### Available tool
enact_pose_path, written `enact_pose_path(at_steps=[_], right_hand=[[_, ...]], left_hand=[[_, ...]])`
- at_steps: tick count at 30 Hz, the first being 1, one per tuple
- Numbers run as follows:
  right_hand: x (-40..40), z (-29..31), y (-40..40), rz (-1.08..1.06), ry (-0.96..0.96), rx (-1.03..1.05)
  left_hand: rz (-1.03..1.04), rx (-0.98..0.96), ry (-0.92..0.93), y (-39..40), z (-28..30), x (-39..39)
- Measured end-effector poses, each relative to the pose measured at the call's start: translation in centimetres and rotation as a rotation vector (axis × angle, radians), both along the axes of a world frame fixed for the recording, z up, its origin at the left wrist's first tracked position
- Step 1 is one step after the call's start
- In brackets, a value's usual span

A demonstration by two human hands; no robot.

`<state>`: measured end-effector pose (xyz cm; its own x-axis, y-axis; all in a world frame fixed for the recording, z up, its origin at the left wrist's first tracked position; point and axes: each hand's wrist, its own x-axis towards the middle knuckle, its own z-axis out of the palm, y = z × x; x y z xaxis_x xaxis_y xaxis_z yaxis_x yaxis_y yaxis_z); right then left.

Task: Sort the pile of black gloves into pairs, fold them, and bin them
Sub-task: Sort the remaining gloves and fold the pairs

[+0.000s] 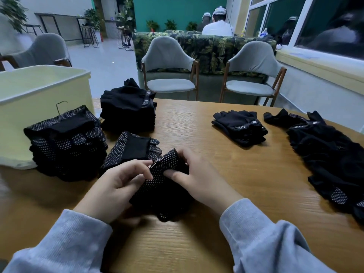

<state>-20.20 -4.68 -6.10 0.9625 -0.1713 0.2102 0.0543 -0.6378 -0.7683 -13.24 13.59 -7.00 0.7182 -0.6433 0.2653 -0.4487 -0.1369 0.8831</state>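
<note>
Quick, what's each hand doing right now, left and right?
Left hand: closed, pinching the dotted glove at its strap edge.
Right hand: closed, gripping the same dotted glove from the other side.

Two grey armchairs (169,62) (254,67) face the wooden worktop (197,123); behind them a leaf-patterned sofa (212,48), a teal wall (177,10), windows (315,22) at right.
</note>
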Motion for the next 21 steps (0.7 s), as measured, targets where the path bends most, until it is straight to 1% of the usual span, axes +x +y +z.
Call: enact_pose_path(at_steps=[2, 5, 8, 12, 16, 19, 21], right_hand=[[0.0, 0.1, 0.0, 0.005, -0.022, 0.013], [0.1, 0.3, 0.2, -0.008, -0.062, 0.021], [0.4, 0.4, 0.6, 0.012, -0.040, 0.015], [0.5, -0.2, 1.4, 0.026, 0.002, 0.018], [1.2, -0.3, 2.1, -0.043, -0.110, -0.010], [2.7, -0.2, 2.4, -0.099, -0.283, -0.031], [3.9, -0.1, 2.6, -0.132, -0.360, -0.019]], left_hand=[[-0.004, 0.039, -0.016, 0.4, 0.0, 0.4], [-0.001, 0.019, -0.025, 0.6, 0.2, 0.3], [0.073, -0.001, -0.027, 1.0, 0.1, 0.7], [0.169, 0.018, -0.125, 1.7, 0.4, 1.5], [0.249, -0.051, -0.120, 2.1, 0.4, 2.1], [0.311, -0.135, -0.103, 1.7, 0.5, 2.5], [0.364, -0.145, -0.156, 1.2, 0.7, 2.9]])
